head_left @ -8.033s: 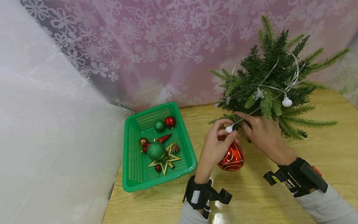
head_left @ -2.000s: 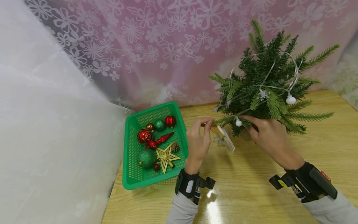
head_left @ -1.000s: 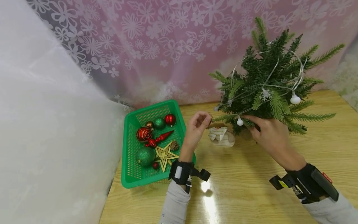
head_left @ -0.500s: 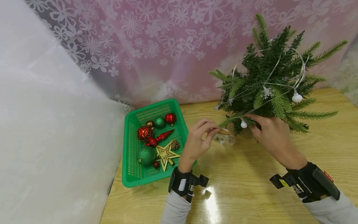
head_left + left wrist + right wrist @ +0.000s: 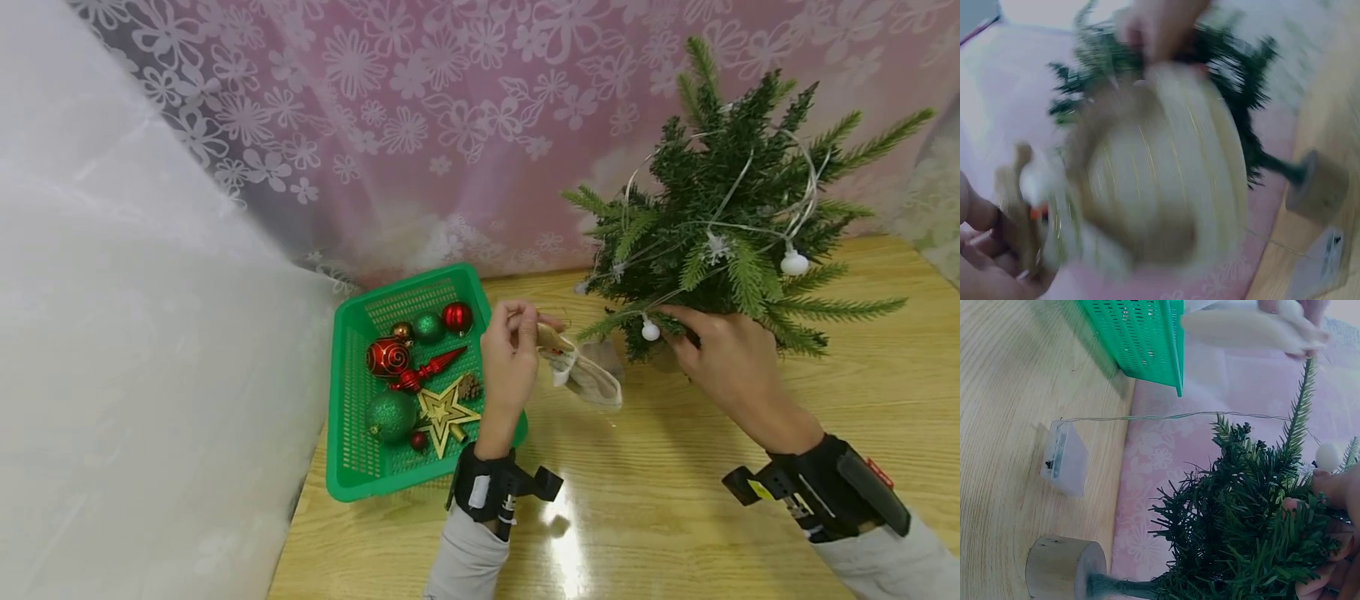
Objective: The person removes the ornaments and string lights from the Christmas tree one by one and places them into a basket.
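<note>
My left hand point(image 5: 510, 367) pinches the top of a cream cloth ornament point(image 5: 592, 379) with gold stripes, tan parts and a white pom-pom. The ornament hangs tilted over the table between the basket and the tree, blurred in the left wrist view. Its upper end is close to the tip of a low left branch point(image 5: 603, 323). My right hand point(image 5: 727, 358) grips a lower branch of the small artificial Christmas tree point(image 5: 705, 192), and foliage hides part of the fingers. A white bulb point(image 5: 650, 330) from the light string hangs beside the right fingertips.
A green plastic basket point(image 5: 348, 492) stands left of my left hand. It holds several baubles, a gold star point(image 5: 442, 412), a red spindle ornament point(image 5: 431, 371) and a pine cone point(image 5: 469, 387). A clear battery box point(image 5: 1069, 459) lies near the tree's wooden base point(image 5: 1057, 569).
Eight seconds ago my left hand was at a large red bauble, which now lies in the basket. Since half a second ago that hand drew left from the branch tip, turning the ornament.
</note>
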Demonstrator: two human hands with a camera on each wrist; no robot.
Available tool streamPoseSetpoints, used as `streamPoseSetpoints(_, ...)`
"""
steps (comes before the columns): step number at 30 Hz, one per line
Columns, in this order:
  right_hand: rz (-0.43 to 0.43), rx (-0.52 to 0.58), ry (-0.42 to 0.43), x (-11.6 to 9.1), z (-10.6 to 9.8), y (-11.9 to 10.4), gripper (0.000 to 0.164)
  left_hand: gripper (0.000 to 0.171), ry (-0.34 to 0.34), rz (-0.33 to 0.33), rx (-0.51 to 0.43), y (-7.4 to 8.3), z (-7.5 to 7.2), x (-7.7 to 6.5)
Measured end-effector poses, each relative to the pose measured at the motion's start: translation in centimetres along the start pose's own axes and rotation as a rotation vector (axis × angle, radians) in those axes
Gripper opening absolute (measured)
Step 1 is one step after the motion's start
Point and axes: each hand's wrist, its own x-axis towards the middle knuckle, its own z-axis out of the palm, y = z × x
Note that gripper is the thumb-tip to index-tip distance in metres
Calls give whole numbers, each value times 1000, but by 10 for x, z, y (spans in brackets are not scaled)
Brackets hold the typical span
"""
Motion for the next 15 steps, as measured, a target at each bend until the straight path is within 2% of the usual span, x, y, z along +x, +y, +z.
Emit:
streamPoseSetpoints(2, 3, 2, 3, -1, -1, 0, 37, 22, 53, -72, -101, -2, -7, -1)
streamPoseSetpoints(4, 1, -1, 7, -1, -2, 1, 37, 21, 97, -116, -177, -4, -16, -3)
streamPoseSetpoints(8, -10, -6, 27, -2, -3, 2, 37, 21, 126, -150, -200, -8, -39, -7)
streamPoseSetpoints(11, -35, -8, 47, -2, -4, 3, 35, 19, 116, -181, -71, -12, -63, -7)
streamPoseSetpoints(15, -69, -8, 61, -2, -4, 5, 30, 15, 70, -243, 237, -21, -103, -8)
